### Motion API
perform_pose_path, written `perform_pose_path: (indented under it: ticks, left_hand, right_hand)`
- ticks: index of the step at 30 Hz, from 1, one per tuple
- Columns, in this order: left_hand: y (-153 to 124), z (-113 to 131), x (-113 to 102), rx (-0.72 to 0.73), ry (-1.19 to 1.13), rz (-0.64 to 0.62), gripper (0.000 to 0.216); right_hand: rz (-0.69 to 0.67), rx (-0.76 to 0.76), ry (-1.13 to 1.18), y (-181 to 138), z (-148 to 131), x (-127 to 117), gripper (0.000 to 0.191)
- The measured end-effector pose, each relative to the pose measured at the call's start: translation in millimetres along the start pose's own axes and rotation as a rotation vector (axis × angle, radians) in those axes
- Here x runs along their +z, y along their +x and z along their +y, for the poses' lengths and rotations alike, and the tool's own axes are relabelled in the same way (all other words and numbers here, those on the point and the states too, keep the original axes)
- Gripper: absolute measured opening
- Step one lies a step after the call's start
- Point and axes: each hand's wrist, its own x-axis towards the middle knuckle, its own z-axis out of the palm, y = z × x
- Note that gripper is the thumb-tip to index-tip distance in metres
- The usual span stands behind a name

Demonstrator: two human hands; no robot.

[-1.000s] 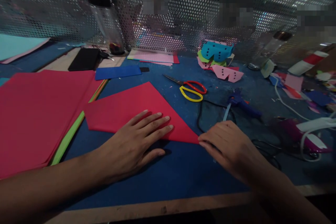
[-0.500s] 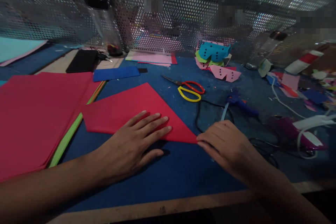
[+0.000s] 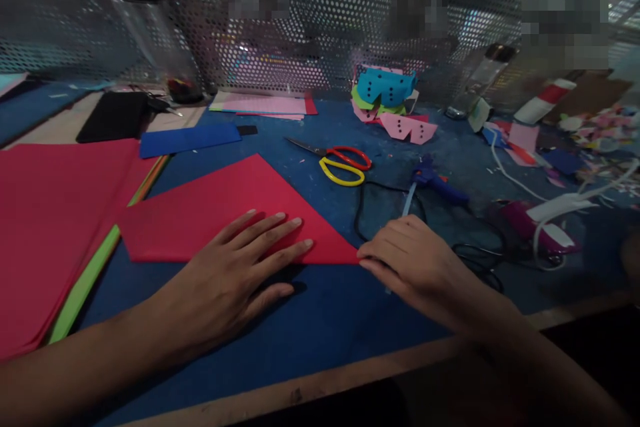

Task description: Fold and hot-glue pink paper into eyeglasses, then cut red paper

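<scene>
Misalignment could be caused by slippage of the red sheet (image 3: 185, 217), covered by the flat, open left hand (image 3: 237, 270) and pinched at 4 o'clock by the right hand (image 3: 420, 260).

Left hand (image 3: 230, 280) flat on red paper (image 3: 190, 207); right hand (image 3: 415, 260) pinching corner (image 3: 345, 254).

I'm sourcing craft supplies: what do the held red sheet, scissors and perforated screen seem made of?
Held red sheet: probably matte paper or thin card, given its crisp straight edges. Scissors: dark blades, likely metal; smooth, brightly coloured handles, perhaps plastic-coated. Perforated screen: likely metal, from its grey sheen.
</scene>
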Motion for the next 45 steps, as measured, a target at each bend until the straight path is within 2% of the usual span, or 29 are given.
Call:
perform_pose_path:
  ticks: [8, 14, 26, 45]
  left_hand:
    - [0.3, -0.7, 0.8, 0.005, 0.014, -0.004, 0.058]
    - [0.2, -0.5, -0.4, 0.033, 0.045, 0.010, 0.059]
    - [0.0, -1.3, -0.3, 0.017, 0.000, 0.021, 0.058]
    - [-0.2, 2.3, -1.6, -0.010, 0.000, -0.023, 0.056]
  right_hand:
    - [0.004, 0.018, 0.026, 0.7, 1.3, -0.5, 0.016]
    - [0.054, 0.109, 0.065, 0.3, 1.1, -6.0, 0.015]
    - [-0.005, 0.074, 0.075, 0.7, -0.9, -7.1, 0.021]
    - [-0.022, 0.021, 0.052, -0.9, -0.6, 0.5, 0.014]
